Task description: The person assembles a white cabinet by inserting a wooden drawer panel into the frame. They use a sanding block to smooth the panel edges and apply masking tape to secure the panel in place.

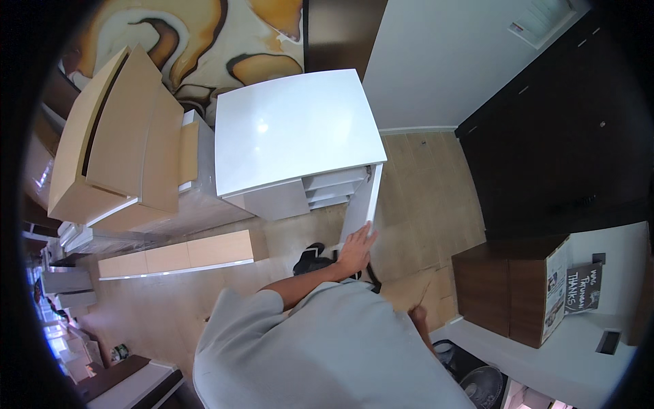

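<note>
A glossy white cabinet (293, 129) stands in front of me with one white door (364, 198) swung out at its right end. Inside the opening, white shelves (334, 185) show. My left hand (356, 251) is closed over the top corner of this door, its fingers lying across the edge. Lower right, beside my body, my right hand (417, 315) is closed on a thin rod-like tool (424, 294) that points up and away; its exact kind is too small to tell. Part of my right hand is hidden by my grey shirt.
Tan wood-faced cabinets (126, 136) stand at the left, with a long low tan box (180, 255) on the floor. A black object (312, 259) lies by my feet. At right are a brown cabinet (507, 290), a fan (482, 385) and a dark wall (565, 136).
</note>
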`<state>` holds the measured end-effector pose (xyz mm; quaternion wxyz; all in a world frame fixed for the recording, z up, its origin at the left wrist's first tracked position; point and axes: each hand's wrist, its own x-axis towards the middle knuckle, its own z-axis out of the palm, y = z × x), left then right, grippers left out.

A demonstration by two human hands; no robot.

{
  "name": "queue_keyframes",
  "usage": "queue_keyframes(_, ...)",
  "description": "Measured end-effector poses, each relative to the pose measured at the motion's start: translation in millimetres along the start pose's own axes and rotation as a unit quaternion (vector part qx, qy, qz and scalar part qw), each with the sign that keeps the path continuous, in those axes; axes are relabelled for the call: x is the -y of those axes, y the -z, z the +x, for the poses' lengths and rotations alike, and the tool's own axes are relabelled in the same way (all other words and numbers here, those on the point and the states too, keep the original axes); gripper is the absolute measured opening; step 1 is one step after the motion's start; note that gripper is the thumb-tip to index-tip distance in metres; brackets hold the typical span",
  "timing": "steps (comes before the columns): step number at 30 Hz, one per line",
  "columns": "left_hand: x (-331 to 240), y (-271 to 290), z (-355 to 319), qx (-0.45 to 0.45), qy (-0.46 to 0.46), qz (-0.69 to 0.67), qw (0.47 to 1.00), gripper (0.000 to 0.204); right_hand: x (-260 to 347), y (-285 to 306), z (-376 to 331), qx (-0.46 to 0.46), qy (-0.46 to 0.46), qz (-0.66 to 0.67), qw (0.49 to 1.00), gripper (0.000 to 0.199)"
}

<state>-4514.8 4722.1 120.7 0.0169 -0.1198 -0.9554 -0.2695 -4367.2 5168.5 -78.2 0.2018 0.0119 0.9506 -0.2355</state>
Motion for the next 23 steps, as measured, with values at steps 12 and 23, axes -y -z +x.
queue_keyframes(12, -50.4, -30.5, 74.4, 0.031, -0.047, -0.075, 0.996, 0.072, 220.9, 109.5, 195.6, -0.033, -0.095, 0.541, 0.835, 0.019)
queue_keyframes(23, 240.9, -46.9, 146.1, -0.055, 0.442, -0.057, 0.893, 0.068, 68.9, 10.0, 42.1, -0.051, -0.188, 0.541, 0.818, 0.044)
